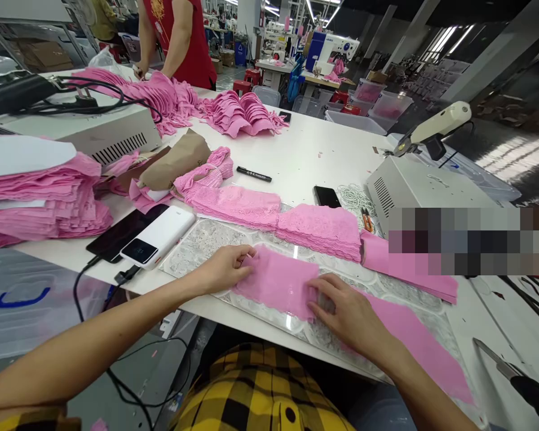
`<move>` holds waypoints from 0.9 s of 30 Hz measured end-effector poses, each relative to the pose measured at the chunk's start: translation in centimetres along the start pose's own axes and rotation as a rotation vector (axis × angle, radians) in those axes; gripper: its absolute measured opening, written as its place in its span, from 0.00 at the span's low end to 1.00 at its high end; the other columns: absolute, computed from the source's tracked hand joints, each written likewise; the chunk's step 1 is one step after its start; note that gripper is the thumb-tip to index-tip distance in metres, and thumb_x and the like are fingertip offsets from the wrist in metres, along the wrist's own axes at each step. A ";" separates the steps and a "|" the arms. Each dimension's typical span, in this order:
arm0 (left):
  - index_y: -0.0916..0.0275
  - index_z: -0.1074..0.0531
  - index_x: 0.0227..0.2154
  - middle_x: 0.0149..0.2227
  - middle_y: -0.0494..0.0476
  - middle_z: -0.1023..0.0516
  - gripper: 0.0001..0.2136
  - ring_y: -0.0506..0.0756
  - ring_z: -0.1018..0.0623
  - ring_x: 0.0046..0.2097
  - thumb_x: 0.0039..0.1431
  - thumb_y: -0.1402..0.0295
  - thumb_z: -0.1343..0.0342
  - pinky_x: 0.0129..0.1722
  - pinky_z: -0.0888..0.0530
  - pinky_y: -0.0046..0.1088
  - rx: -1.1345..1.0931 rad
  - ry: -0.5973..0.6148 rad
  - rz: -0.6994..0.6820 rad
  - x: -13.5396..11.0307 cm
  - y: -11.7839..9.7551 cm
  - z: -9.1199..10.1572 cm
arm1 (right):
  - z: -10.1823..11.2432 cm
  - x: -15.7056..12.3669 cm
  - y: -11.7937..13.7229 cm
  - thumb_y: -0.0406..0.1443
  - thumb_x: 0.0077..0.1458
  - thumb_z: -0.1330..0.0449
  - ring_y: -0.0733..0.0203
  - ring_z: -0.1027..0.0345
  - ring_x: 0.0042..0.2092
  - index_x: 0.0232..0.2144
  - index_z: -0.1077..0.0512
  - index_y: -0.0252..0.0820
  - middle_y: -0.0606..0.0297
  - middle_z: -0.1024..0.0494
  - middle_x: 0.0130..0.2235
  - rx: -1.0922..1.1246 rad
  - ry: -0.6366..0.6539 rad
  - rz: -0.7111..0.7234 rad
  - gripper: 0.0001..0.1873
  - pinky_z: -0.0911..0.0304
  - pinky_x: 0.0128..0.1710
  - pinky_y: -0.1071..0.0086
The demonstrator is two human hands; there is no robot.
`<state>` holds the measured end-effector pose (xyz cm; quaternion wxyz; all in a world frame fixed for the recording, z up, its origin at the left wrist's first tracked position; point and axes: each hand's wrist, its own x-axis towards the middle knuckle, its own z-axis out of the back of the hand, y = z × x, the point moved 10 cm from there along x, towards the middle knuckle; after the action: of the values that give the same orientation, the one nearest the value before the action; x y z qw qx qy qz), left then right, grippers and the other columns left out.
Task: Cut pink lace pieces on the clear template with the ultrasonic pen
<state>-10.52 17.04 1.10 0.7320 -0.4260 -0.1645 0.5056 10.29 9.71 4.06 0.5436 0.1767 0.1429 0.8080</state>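
Note:
Between my two hands a thin, sheer pink fabric piece [281, 281] lies spread over a clear-topped, marble-patterned mat [193, 245]. The fingers of my left hand [224, 268] pinch its left edge. At the opposite edge, the thumb and fingers of my right hand [345, 308] close on the fabric. Under and beyond my right forearm stretches a larger flat pink fabric piece [424, 341]. Just behind the mat's middle are two stacks of pink lace, a left stack [242, 206] and a right stack [318, 230], with folded plain pink fabric [413, 266] farther right.
A white power bank [173, 230] and a dark phone [117, 236] lie left, cables hanging off the table edge. A marker [254, 174], another phone [327, 196] and orange snips [367, 220] lie behind. Scissors [512, 371] rest at right. A person in red [197, 48] stands across the table.

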 end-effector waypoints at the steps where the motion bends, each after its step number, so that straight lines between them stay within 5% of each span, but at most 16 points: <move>1: 0.63 0.25 0.42 0.25 0.49 0.31 0.15 0.51 0.32 0.27 0.53 0.67 0.47 0.27 0.36 0.25 0.058 -0.010 -0.008 -0.1 -0.1 0.3 | -0.2 -0.2 0.0 0.36 0.57 0.43 0.60 0.27 0.39 0.44 0.26 0.46 0.59 0.24 0.44 -0.020 0.015 0.002 0.12 0.30 0.33 0.68; 6: 0.65 0.29 0.53 0.48 0.62 0.24 0.20 0.58 0.23 0.45 0.59 0.74 0.54 0.45 0.25 0.35 0.389 -0.176 -0.227 -1.8 -2.8 1.5 | -0.5 -0.7 -0.3 0.34 0.56 0.42 0.59 0.26 0.41 0.45 0.27 0.46 0.59 0.24 0.46 -0.059 0.039 -0.004 0.13 0.29 0.34 0.67; 11: 0.58 0.32 0.59 0.64 0.62 0.35 0.19 0.63 0.35 0.65 0.66 0.65 0.48 0.64 0.39 0.51 0.576 0.036 -0.593 -3.8 -5.3 -3.3 | -0.4 -0.9 0.1 0.34 0.55 0.40 0.59 0.26 0.41 0.45 0.27 0.46 0.59 0.24 0.47 -0.074 0.011 0.006 0.14 0.28 0.36 0.66; 14: 0.57 0.32 0.59 0.65 0.62 0.37 0.20 0.64 0.39 0.67 0.66 0.63 0.47 0.66 0.46 0.56 0.666 0.116 -0.604 -3.6 -4.3 -4.5 | 0.5 -1.8 -0.7 0.33 0.55 0.41 0.60 0.26 0.41 0.45 0.26 0.46 0.61 0.24 0.45 -0.062 -0.026 -0.013 0.14 0.28 0.37 0.67; 18: 0.56 0.32 0.59 0.65 0.60 0.36 0.18 0.61 0.38 0.67 0.68 0.64 0.49 0.67 0.45 0.51 0.655 0.121 -0.656 -3.4 -5.0 -4.5 | 3.6 -5.4 -3.5 0.35 0.60 0.44 0.62 0.25 0.39 0.40 0.25 0.47 0.63 0.21 0.41 0.013 -0.215 -0.099 0.09 0.27 0.36 0.70; 21: 0.58 0.31 0.58 0.63 0.60 0.33 0.17 0.59 0.36 0.66 0.70 0.67 0.53 0.67 0.42 0.46 0.613 0.173 -0.765 -3.6 -7.6 -6.5 | 5.3 -9.3 -5.3 0.36 0.61 0.44 0.63 0.25 0.36 0.39 0.25 0.47 0.65 0.21 0.38 0.032 -0.352 -0.147 0.08 0.28 0.34 0.72; 27: 0.61 0.26 0.52 0.59 0.64 0.28 0.15 0.60 0.31 0.63 0.70 0.71 0.55 0.63 0.37 0.43 0.555 0.290 -1.038 -2.6 -14.2 -13.8 | 7.2 -16.2 -6.8 0.35 0.59 0.41 0.61 0.25 0.37 0.39 0.25 0.48 0.65 0.21 0.37 -0.145 -0.580 -0.198 0.07 0.27 0.36 0.69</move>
<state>6.13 6.64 4.72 0.9818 -0.1478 -0.1111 0.0434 24.72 -2.54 5.58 0.6491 0.3454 -0.0596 0.6751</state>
